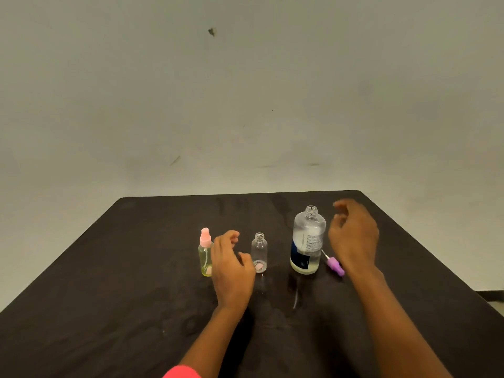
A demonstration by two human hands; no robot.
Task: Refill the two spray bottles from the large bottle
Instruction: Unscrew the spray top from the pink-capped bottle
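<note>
A dark table [109, 296] fills the lower half of the frame. Its far edge runs across the middle against a pale wall [245, 91], and its side edges slant down to the lower corners.

Three bottles stand upright in a row near the centre, well away from every edge:
- At the left of the row is a pink-capped spray bottle [204, 255] holding yellowish liquid.
- In the middle is a small clear spray bottle [259, 249] with an open neck and almost nothing in it.
- At the right is the large bottle [308, 241], uncapped, labelled and partly filled with clear liquid.

A purple spray head [336, 266] lies on its side on the table, just right of the large bottle's base.

The left hand [231, 266] hovers between the two small bottles and partly covers the pink-capped one. Its fingers are loosely curled and hold nothing. The thumb reaches toward the clear bottle, but whether it touches cannot be told.

The right hand [354, 236] hangs just right of the large bottle, above the purple head. Its fingers are loosely bent and slightly spread, blurred at the tips, and grip nothing.

Bare tabletop stretches wide at the left and across the lower frame. A faint wet sheen [294, 298] shows in front of the large bottle. A pink sleeve [181, 372] shows at the bottom edge.
</note>
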